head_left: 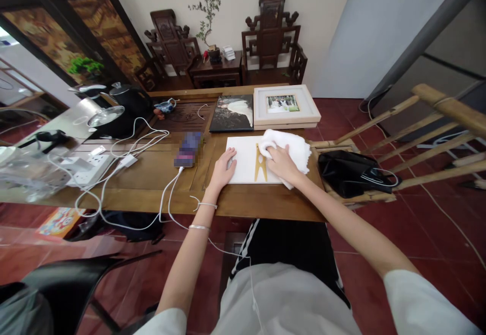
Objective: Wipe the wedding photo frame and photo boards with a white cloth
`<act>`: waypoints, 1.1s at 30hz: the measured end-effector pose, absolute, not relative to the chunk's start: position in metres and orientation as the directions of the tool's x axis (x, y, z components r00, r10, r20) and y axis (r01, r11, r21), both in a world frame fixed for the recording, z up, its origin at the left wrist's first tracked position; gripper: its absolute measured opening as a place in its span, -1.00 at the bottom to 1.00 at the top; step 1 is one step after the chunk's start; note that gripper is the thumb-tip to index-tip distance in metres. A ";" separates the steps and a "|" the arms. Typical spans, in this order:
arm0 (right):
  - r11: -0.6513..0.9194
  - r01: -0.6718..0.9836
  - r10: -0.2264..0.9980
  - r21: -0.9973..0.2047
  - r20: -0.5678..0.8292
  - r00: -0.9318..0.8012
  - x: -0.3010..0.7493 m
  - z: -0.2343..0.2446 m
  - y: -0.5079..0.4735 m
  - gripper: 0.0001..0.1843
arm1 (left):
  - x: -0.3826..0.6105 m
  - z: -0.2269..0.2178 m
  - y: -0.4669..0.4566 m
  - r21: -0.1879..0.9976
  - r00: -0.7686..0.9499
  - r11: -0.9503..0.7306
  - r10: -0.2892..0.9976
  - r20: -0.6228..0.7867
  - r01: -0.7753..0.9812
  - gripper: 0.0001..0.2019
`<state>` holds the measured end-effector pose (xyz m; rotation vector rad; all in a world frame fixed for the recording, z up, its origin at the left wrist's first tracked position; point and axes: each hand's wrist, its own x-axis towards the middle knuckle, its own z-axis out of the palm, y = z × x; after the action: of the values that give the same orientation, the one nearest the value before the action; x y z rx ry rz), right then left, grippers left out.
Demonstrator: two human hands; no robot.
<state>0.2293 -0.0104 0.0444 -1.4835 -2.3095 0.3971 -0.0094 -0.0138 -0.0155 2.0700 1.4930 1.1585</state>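
Note:
A white board (245,165) with a gold figure (260,164) on it lies flat on the wooden table (159,173) in front of me. My left hand (223,168) rests on the board's left edge, fingers flat and spread. My right hand (280,162) presses a white cloth (290,149) onto the board's right part, fingers closed over the cloth.
A framed photo (285,105) and a dark picture (233,113) lie behind the board. A blurred phone (187,149) on a white cable, a power strip (88,167), kettles (125,103) and a clear tub (28,172) sit left. A bamboo chair with a black bag (353,173) stands right.

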 end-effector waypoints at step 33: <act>0.571 0.628 0.786 -0.528 0.131 -0.604 0.134 0.075 0.054 -0.62 | -0.007 -0.010 -0.018 0.678 0.088 -0.350 0.917 0.390 0.647 -0.64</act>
<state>0.1340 0.0541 0.0754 -1.1517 -2.4548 0.6226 -0.0068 -0.0178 -0.0096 2.0409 1.5477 1.1363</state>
